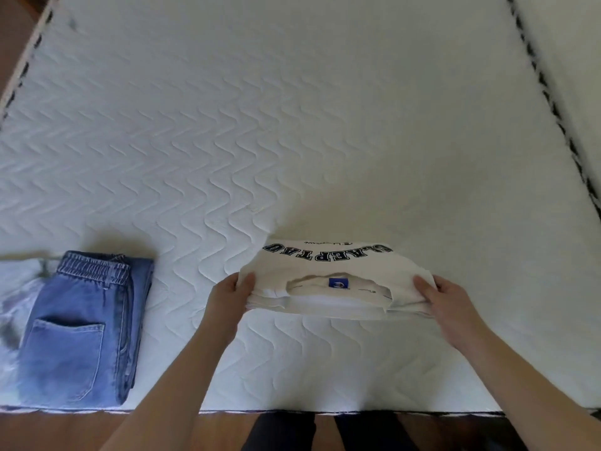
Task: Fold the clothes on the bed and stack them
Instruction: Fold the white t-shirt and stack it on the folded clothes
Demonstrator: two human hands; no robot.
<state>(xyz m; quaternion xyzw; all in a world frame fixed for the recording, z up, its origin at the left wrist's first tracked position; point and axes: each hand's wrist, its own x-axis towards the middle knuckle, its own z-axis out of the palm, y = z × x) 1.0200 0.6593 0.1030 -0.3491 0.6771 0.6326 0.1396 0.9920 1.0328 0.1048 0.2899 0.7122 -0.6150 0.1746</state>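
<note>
Two hands hold a folded white shirt [328, 275] near the bed's [292, 125] near edge: left hand [227, 296] and right hand [447, 302] each pinch one side. Folded jeans [87, 323] lie far left.

The white quilted mattress cloth [292, 141] looks matt, the folded cream cotton-like shirt [335, 281] soft, the blue denim jeans [81, 336] coarse.
</note>
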